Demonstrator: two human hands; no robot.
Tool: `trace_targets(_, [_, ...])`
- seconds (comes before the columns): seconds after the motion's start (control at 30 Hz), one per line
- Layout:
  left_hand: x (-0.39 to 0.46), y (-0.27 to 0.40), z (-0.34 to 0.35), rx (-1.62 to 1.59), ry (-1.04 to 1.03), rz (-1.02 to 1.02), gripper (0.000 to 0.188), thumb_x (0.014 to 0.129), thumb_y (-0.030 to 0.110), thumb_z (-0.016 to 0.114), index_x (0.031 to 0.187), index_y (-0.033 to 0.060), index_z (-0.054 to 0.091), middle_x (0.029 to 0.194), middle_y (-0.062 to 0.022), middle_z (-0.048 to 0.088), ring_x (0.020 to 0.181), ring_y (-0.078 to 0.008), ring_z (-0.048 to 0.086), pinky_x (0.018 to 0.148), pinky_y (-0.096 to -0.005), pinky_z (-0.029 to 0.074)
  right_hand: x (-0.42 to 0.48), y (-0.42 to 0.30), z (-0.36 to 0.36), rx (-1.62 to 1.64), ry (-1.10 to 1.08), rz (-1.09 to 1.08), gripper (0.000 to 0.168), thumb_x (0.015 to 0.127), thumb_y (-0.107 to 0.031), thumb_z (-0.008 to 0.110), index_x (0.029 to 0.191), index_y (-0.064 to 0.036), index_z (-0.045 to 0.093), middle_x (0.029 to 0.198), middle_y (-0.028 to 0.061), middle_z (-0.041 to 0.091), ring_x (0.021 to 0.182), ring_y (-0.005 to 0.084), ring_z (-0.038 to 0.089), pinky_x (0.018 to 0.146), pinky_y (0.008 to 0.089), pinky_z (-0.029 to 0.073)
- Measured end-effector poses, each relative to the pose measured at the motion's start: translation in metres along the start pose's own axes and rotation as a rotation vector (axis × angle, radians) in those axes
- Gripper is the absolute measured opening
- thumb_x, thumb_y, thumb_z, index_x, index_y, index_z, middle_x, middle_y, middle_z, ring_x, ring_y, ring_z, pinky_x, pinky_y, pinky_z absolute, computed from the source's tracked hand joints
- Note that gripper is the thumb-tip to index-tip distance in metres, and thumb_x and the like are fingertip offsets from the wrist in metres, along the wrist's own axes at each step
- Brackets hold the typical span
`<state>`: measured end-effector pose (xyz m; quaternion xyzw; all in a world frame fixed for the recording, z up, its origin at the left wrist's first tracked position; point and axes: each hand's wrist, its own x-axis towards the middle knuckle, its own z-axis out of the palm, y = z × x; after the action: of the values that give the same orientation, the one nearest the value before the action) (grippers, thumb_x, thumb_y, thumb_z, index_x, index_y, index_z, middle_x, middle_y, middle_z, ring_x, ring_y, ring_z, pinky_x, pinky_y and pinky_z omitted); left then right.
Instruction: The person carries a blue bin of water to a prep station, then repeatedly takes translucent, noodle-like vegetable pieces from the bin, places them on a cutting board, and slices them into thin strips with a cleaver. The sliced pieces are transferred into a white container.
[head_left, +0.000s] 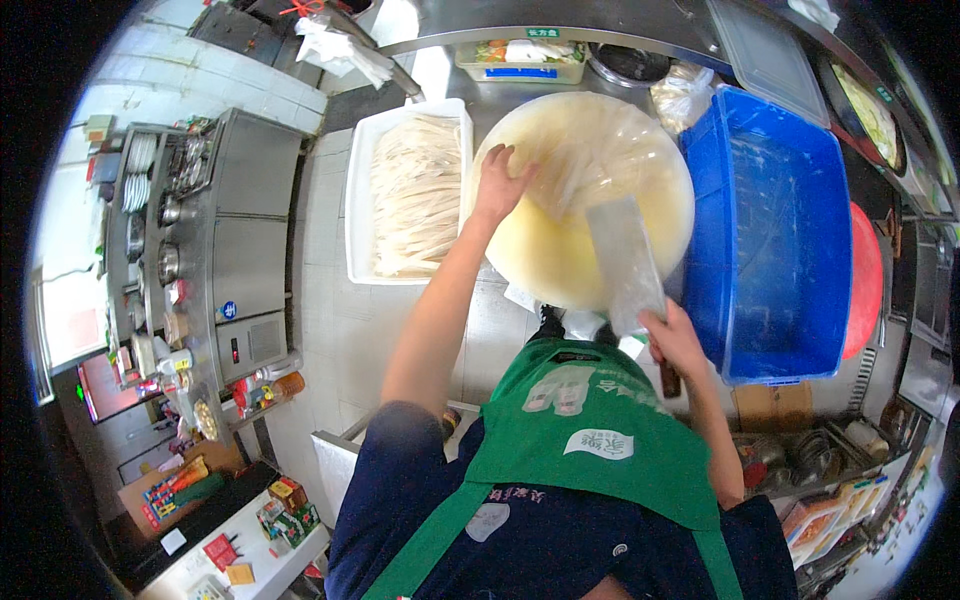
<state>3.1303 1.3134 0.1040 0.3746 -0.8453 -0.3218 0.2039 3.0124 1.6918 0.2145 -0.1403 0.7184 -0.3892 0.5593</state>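
A round, pale cutting board (555, 262) lies before me, its lower part yellowish and bare. Over its upper part spreads a glossy, translucent, wrinkled sheet (600, 154); whether it is plastic or thin food sheet, I cannot tell. My right hand (679, 341) grips the wooden handle of a cleaver (626, 262), whose broad blade lies flat-side up over the board's lower right. My left hand (504, 184) has its fingers apart at the board's left side, near the sheet's edge. Left of the board, a white plastic tub (356, 217) holds flat, pale noodle-like strips (416, 195).
A deep blue plastic crate (784, 247) stands close on the right, with a red round item (864, 281) beyond it. Behind the board are a food container (521, 64), a black pan (628, 64) and a tied plastic bag (682, 94). A steel refrigerated counter (251, 180) stands far left.
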Motion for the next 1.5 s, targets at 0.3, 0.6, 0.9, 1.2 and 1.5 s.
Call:
trace_targets(0.3, [0.025,0.054,0.062,0.414,-0.272,0.004,0.120,0.069,0.079,0.061,0.153,0.0028,0.021,0.154,-0.0217,0.030,0.145,-0.0381,0.022,0.116,-0.0585,0.016,-0.020,0.031,-0.012,0.344,-0.078,0.385,0.031,0.098,-0.040,0.056,0.090,-0.013,0.044,0.054,-0.0042,0.042,0.039,0.0090,0.039,0.039,0.0279,0.036])
trace_targets(0.6, [-0.015,0.076,0.061,0.477,-0.187,0.146,0.112,0.071,0.076,0.061,0.149,0.0020,0.029,0.143,-0.0187,0.040,0.136,-0.0354,0.034,0.112,-0.0583,0.024,0.132,-0.028,0.020,0.219,-0.100,0.197,0.029,0.098,-0.039,0.056,0.104,-0.011,0.052,0.058,-0.0008,0.042,0.041,0.0102,0.038,0.040,0.0288,0.033])
trace_targets(0.9, [-0.044,0.065,0.043,0.410,-0.002,0.228,0.076,0.081,0.050,0.067,0.135,0.0011,0.043,0.133,-0.0195,0.049,0.123,-0.0380,0.045,0.102,-0.0515,0.036,0.129,-0.024,0.051,0.111,-0.144,0.002,0.029,0.101,-0.035,0.052,0.109,-0.008,0.056,0.057,0.0003,0.045,0.038,0.0104,0.039,0.036,0.0278,0.034])
trace_targets(1.2, [-0.067,0.070,-0.090,0.364,0.118,0.228,0.070,0.082,0.040,0.068,0.134,0.0001,0.044,0.129,-0.0230,0.051,0.120,-0.0421,0.047,0.101,-0.0513,0.039,0.066,-0.106,0.124,0.058,-0.223,-0.035,0.025,0.101,-0.030,0.053,0.109,-0.007,0.054,0.058,-0.0017,0.044,0.038,0.0090,0.040,0.035,0.0258,0.034])
trace_targets(1.5, [-0.014,-0.103,-0.206,0.529,-0.400,0.360,0.065,0.088,0.042,0.064,0.138,0.0058,0.044,0.135,-0.0164,0.051,0.126,-0.0356,0.048,0.107,-0.0484,0.038,0.141,-0.117,0.294,0.496,-0.418,0.089,0.022,0.099,-0.029,0.055,0.096,-0.009,0.045,0.059,-0.0028,0.043,0.042,0.0083,0.039,0.039,0.0267,0.036])
